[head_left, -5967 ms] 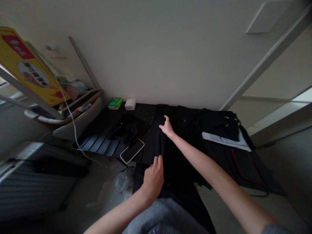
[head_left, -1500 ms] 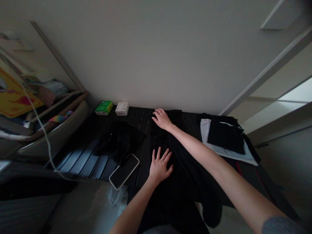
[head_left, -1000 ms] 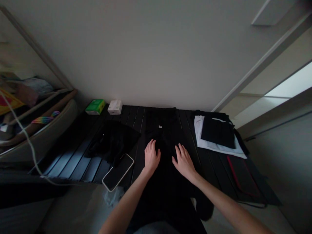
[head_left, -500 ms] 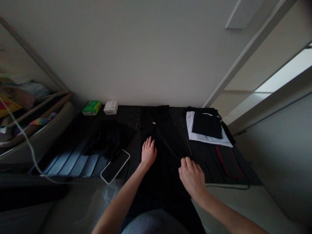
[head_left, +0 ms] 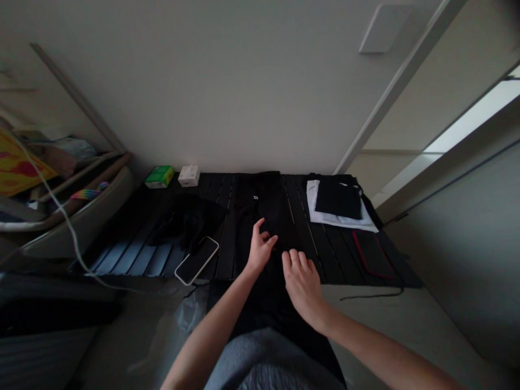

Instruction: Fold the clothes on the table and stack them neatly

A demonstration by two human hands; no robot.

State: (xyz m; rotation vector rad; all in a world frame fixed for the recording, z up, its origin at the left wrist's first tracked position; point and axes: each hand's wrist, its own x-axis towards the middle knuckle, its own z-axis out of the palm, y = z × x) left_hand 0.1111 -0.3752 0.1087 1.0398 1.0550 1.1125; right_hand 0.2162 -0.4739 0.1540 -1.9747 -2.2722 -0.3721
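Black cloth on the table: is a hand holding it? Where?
Cannot tell: the left hand and right hand touch the long black cloth garment, but no grip shows.

On the slatted table (head_left: 335,260), a smartphone (head_left: 196,260) lies left of the garment (head_left: 260,200), stacked clothes (head_left: 338,206) right of it.
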